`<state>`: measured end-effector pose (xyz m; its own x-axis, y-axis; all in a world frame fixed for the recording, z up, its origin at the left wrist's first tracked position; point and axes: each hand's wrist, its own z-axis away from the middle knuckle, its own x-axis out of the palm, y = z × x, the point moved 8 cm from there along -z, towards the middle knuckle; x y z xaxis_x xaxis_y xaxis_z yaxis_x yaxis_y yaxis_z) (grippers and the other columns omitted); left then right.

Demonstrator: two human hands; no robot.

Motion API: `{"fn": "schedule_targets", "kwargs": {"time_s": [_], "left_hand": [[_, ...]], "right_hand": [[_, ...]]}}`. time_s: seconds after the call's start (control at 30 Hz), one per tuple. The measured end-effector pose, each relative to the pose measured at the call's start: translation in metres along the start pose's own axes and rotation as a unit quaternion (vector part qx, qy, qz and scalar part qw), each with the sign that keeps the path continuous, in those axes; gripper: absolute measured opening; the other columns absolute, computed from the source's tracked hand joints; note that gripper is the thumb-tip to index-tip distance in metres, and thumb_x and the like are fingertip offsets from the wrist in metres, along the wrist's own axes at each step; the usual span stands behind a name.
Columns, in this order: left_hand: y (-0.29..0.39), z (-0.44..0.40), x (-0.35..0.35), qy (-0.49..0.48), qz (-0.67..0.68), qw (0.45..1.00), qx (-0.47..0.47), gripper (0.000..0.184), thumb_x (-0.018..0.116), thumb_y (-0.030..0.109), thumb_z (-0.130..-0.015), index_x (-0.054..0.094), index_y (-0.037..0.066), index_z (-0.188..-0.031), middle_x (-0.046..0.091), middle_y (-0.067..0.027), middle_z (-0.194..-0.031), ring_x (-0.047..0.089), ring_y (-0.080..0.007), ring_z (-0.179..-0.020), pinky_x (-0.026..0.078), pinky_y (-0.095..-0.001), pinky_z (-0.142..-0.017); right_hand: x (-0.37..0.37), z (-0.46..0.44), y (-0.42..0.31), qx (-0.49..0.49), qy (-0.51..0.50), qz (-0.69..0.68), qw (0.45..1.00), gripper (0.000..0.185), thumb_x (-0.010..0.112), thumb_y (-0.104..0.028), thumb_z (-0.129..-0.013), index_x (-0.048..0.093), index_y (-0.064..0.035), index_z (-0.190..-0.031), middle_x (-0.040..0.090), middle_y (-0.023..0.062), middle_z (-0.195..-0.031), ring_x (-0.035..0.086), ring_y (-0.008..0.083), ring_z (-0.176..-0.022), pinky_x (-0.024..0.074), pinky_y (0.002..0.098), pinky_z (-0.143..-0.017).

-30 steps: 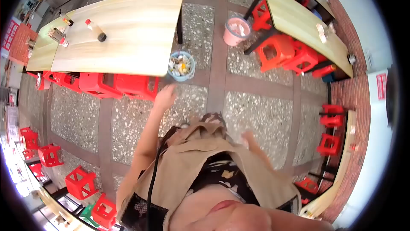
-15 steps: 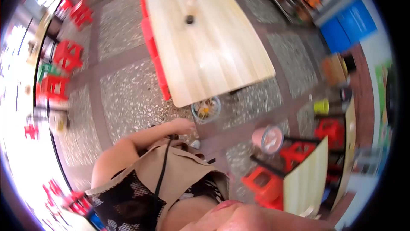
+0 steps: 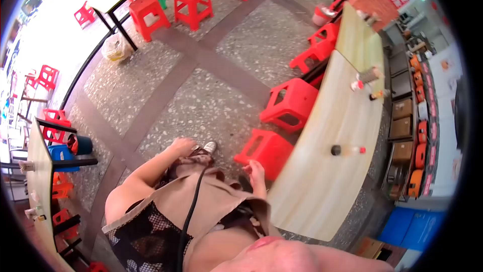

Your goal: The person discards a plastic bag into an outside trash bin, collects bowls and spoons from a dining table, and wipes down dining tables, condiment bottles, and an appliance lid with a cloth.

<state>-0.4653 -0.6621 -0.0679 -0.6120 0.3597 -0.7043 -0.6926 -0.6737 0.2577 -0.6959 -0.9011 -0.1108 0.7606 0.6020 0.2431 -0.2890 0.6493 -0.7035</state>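
Observation:
My left hand hangs in front of my body above the speckled floor, with nothing seen in it. Its fingers are loosely stretched. My right hand is raised close to the near red stool, its fingers apart and nothing in them. Whether it touches the stool I cannot tell. Right of that hand runs a long pale wooden table. A second red stool stands farther along its side. A beige apron covers my front, and a shoe shows below it.
A bottle with a red cap is on the table, with more condiments farther along. Red stools and a bagged bin are by the far left table. Another table stands at left; shelves line the right.
My view has turned left, so the long table has shifted from ahead to my right. My right hand has come into sight. The waste bin by the table end is no longer in view.

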Motion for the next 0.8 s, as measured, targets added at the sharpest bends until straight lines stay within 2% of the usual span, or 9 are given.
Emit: {"fn": "schedule_targets", "kwargs": {"time_s": [0.1, 0.2, 0.27, 0.37, 0.43, 0.47, 0.63, 0.7, 0.8], "left_hand": [[-0.015, -0.047, -0.099, 0.118, 0.114, 0.985, 0.058, 0.036, 0.055, 0.019, -0.081, 0.059, 0.016, -0.117, 0.062, -0.0101, -0.116, 0.058, -0.0273, -0.11, 0.047, -0.0436, -0.09], [-0.022, -0.102, -0.2, 0.186, 0.127, 0.966, 0.125, 0.031, 0.053, 0.016, -0.083, 0.06, 0.013, -0.112, 0.063, -0.01, -0.109, 0.06, -0.0302, -0.102, 0.048, -0.044, -0.085], [-0.038, -0.138, -0.257, 0.282, 0.144, 0.931, 0.182, 0.031, 0.055, 0.016, -0.084, 0.059, 0.013, -0.114, 0.062, -0.0106, -0.097, 0.06, -0.0335, -0.092, 0.047, -0.045, -0.082], [-0.082, -0.188, -0.329, 0.312, 0.167, 0.919, 0.173, 0.029, 0.055, 0.016, -0.084, 0.06, 0.013, -0.113, 0.063, -0.0109, -0.1, 0.06, -0.0334, -0.092, 0.048, -0.043, -0.081], [-0.127, -0.224, -0.358, 0.286, 0.208, 0.926, 0.134, 0.031, 0.055, 0.016, -0.083, 0.06, 0.014, -0.113, 0.063, -0.0101, -0.106, 0.06, -0.0318, -0.097, 0.046, -0.0426, -0.085], [-0.162, -0.244, -0.359, 0.236, 0.219, 0.945, 0.06, 0.032, 0.055, 0.016, -0.083, 0.06, 0.015, -0.114, 0.063, -0.0101, -0.108, 0.06, -0.0311, -0.1, 0.046, -0.0426, -0.087], [-0.336, -0.256, -0.363, 0.128, 0.152, 0.968, -0.152, 0.033, 0.05, 0.018, -0.083, 0.063, 0.016, -0.114, 0.064, -0.0144, -0.108, 0.06, -0.0319, -0.105, 0.047, -0.0425, -0.089], [-0.392, -0.233, -0.386, 0.233, 0.25, 0.916, -0.211, 0.031, 0.052, 0.017, -0.082, 0.063, 0.013, -0.111, 0.064, -0.0155, -0.108, 0.059, -0.0324, -0.106, 0.046, -0.0423, -0.091], [-0.469, -0.21, -0.416, 0.318, 0.378, 0.826, -0.273, 0.033, 0.057, 0.015, -0.082, 0.059, 0.008, -0.114, 0.063, -0.0162, -0.11, 0.058, -0.0333, -0.107, 0.046, -0.0428, -0.091]], "right_hand": [[-0.026, -0.06, 0.047, 0.032, 0.005, 0.252, 0.967, 0.016, 0.06, -0.02, -0.086, 0.064, -0.0048, -0.082, 0.063, 0.0041, -0.067, 0.056, 0.0142, -0.057, 0.0458, 0.0293, -0.053], [-0.077, -0.096, 0.052, 0.122, 0.02, 0.461, 0.879, 0.017, 0.06, -0.021, -0.085, 0.064, -0.005, -0.081, 0.063, 0.0047, -0.067, 0.057, 0.0149, -0.057, 0.0462, 0.0303, -0.053], [-0.08, -0.121, 0.023, 0.167, 0.039, 0.492, 0.854, 0.017, 0.059, -0.021, -0.085, 0.064, -0.0051, -0.08, 0.062, 0.005, -0.067, 0.057, 0.0153, -0.057, 0.0465, 0.0311, -0.053], [-0.054, -0.188, -0.027, 0.201, 0.046, 0.513, 0.833, 0.018, 0.059, -0.021, -0.084, 0.065, -0.0053, -0.078, 0.062, 0.0056, -0.066, 0.058, 0.0159, -0.058, 0.0469, 0.0321, -0.053], [-0.026, -0.25, -0.064, 0.206, 0.037, 0.534, 0.819, 0.019, 0.059, -0.022, -0.084, 0.065, -0.0054, -0.077, 0.062, 0.006, -0.066, 0.058, 0.0163, -0.058, 0.0471, 0.0329, -0.053], [-0.008, -0.289, -0.084, 0.201, 0.028, 0.546, 0.813, 0.019, 0.059, -0.022, -0.083, 0.065, -0.0055, -0.077, 0.062, 0.0062, -0.066, 0.058, 0.0166, -0.058, 0.0473, 0.0332, -0.053], [0.139, -0.512, -0.219, 0.106, -0.034, 0.611, 0.784, 0.02, 0.058, -0.023, -0.082, 0.065, -0.0058, -0.075, 0.062, 0.0071, -0.066, 0.059, 0.0176, -0.059, 0.0479, 0.035, -0.053], [0.25, -0.614, -0.296, 0.02, -0.04, 0.587, 0.809, 0.021, 0.058, -0.023, -0.082, 0.065, -0.0059, -0.074, 0.062, 0.0074, -0.066, 0.06, 0.018, -0.059, 0.0482, 0.0357, -0.053], [0.46, -0.707, -0.422, -0.119, -0.035, 0.399, 0.908, 0.022, 0.057, -0.025, -0.087, 0.063, -0.0069, -0.075, 0.063, 0.0063, -0.069, 0.059, 0.0158, -0.058, 0.047, 0.0321, -0.051]]}}
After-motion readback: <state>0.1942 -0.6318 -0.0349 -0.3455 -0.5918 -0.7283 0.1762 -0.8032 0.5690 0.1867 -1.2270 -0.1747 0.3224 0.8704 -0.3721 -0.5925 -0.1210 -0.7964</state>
